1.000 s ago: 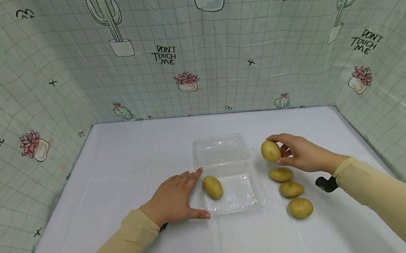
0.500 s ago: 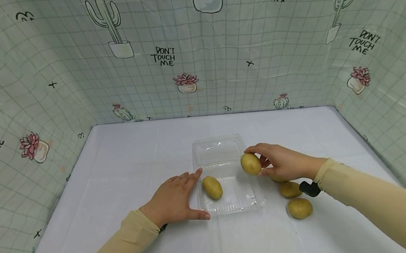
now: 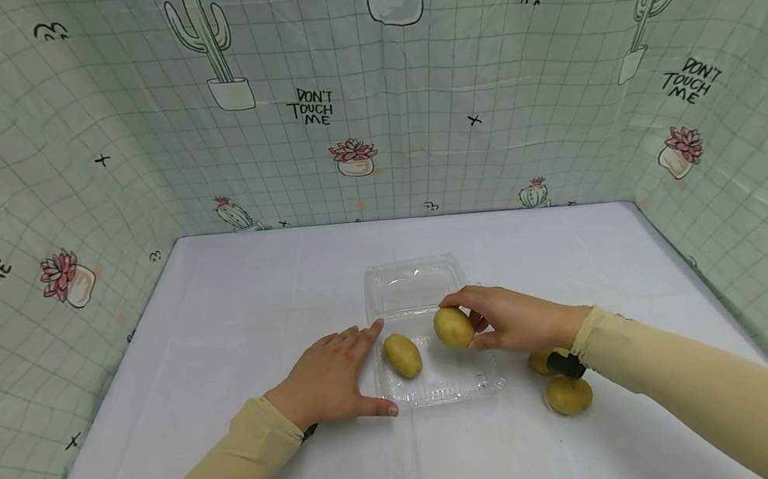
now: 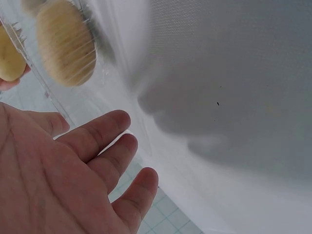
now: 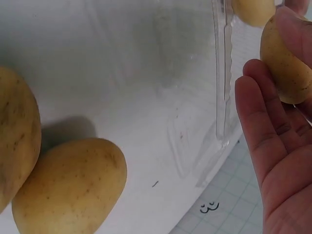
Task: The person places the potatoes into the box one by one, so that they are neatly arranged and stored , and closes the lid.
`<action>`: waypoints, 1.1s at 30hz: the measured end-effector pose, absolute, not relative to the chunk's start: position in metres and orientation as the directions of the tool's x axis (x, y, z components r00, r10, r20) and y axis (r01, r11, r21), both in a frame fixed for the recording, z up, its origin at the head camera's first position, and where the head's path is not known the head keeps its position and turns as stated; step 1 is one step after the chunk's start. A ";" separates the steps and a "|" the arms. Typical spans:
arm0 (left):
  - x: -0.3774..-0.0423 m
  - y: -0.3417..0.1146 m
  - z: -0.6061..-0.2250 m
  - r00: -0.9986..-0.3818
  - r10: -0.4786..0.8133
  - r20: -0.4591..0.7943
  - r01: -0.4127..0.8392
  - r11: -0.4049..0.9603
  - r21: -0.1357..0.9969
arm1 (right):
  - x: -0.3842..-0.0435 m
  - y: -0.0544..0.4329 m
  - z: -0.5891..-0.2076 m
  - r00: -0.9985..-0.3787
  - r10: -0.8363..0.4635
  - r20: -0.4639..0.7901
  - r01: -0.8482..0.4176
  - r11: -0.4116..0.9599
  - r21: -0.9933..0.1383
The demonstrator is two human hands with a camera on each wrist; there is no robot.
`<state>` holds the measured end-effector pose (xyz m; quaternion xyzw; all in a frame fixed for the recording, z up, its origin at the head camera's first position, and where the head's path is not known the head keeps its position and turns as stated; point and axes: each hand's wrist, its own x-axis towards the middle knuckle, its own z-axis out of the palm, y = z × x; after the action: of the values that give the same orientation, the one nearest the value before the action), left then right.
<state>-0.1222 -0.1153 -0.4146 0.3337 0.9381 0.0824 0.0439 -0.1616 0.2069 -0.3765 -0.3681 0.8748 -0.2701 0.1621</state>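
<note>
My right hand [image 3: 515, 319] pinches a yellow potato [image 3: 453, 327] between thumb and fingers, over the right half of a clear plastic clamshell box [image 3: 435, 390]. The right wrist view shows that same potato [image 5: 287, 68] at the fingertips. Inside the box, toward its left side, lies another potato [image 3: 403, 355]. My left hand [image 3: 331, 376] is spread at the box's left edge, thumb and fingers apart, holding nothing. In the left wrist view its fingers [image 4: 100, 134] lie straight beside the clear wall, with the boxed potato [image 4: 66, 44] seen through the plastic.
Right of the box, a potato [image 3: 569, 395] lies on the white table [image 3: 255, 284], with another potato [image 3: 540, 362] partly hidden behind the right wrist. The box's lid [image 3: 413, 283] lies folded back, away from me. A printed cloth [image 3: 413, 111] hangs around the table.
My right hand has carried its potato leftward and nearer to me, from beside the box to over it. The left hand and the potato in the box have stayed put.
</note>
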 end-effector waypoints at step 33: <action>-0.123 -0.116 -0.415 -0.774 0.632 -0.049 0.610 0.764 0.209 | -0.162 0.174 -0.403 -0.630 -0.767 -0.120 -0.666 0.613 -0.425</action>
<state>-0.1232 -0.1156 -0.4147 0.3313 0.9373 0.0910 0.0583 -0.1621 0.1743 -0.4029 -0.4044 0.8861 -0.1729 0.1464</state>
